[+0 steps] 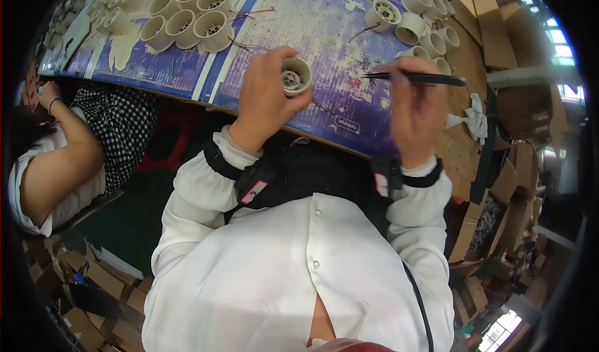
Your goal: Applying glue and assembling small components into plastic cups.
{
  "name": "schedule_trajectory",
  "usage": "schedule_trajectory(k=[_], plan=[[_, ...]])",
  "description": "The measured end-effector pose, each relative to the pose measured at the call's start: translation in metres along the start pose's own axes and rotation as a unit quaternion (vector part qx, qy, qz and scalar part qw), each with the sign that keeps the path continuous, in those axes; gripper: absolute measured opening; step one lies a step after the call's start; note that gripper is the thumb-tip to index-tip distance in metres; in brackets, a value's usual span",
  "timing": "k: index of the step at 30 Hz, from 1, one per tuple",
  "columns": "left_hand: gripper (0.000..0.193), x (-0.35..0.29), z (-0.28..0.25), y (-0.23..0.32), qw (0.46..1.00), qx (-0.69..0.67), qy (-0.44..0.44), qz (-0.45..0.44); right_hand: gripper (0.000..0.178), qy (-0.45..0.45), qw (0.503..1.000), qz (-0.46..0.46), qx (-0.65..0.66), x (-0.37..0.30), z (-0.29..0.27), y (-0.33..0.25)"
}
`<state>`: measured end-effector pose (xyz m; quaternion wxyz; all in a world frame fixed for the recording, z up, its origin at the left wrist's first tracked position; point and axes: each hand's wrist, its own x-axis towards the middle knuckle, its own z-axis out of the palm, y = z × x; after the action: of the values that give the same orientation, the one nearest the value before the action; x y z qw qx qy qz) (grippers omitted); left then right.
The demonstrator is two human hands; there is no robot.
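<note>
My left hand (265,96) is closed round a cream-coloured round cup (304,71), tilted so that its open mouth shows. Small pale and metallic parts lie inside it, too small to name. To the right, my right hand (417,115) grips a pair of dark tweezers (430,78), their tips pointing left toward the cup but apart from it. Some white residue marks the table just beyond the tips. Thin reddish wires trail from the cups standing behind my left hand.
Several similar cups (212,30) stand in a group at the back left, and more cups (410,27) at the back right. Cardboard with blue print (274,24) covers the table. A crumpled white cloth (477,118) lies at the right edge. Another person (62,152) sits at the left.
</note>
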<state>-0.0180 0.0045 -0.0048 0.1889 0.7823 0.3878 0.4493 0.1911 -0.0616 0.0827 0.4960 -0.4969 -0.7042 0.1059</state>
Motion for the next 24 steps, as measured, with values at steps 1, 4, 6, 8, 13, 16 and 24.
schedule_trajectory(k=[1,4,6,8,13,16,24], plan=[[0.059,0.003,0.002,0.000,1.000,-0.011,-0.004,0.010,0.018,0.044,0.998,-0.005,-0.036,0.002,-0.015,-0.005],[0.059,0.007,-0.007,-0.002,0.995,0.062,0.024,-0.071,0.021,-0.054,0.973,-0.049,-0.219,-0.015,-0.042,0.009],[0.059,0.010,-0.013,-0.012,0.993,0.091,0.034,-0.073,0.024,-0.128,0.939,-0.052,-0.314,-0.038,-0.059,0.032],[0.058,0.015,-0.013,-0.017,0.993,0.103,0.039,-0.044,0.025,-0.138,0.930,-0.032,-0.338,-0.058,-0.063,0.048],[0.054,0.015,-0.011,-0.009,0.992,0.088,0.036,-0.084,0.022,-0.074,0.952,0.027,-0.296,-0.085,-0.074,0.049],[0.053,0.013,-0.011,-0.009,0.991,0.079,0.042,-0.098,0.023,-0.020,0.965,0.113,-0.236,-0.103,-0.088,0.049],[0.053,0.012,-0.008,-0.009,0.991,0.070,0.034,-0.105,0.035,0.312,0.904,0.225,-0.184,-0.128,-0.102,0.089]])
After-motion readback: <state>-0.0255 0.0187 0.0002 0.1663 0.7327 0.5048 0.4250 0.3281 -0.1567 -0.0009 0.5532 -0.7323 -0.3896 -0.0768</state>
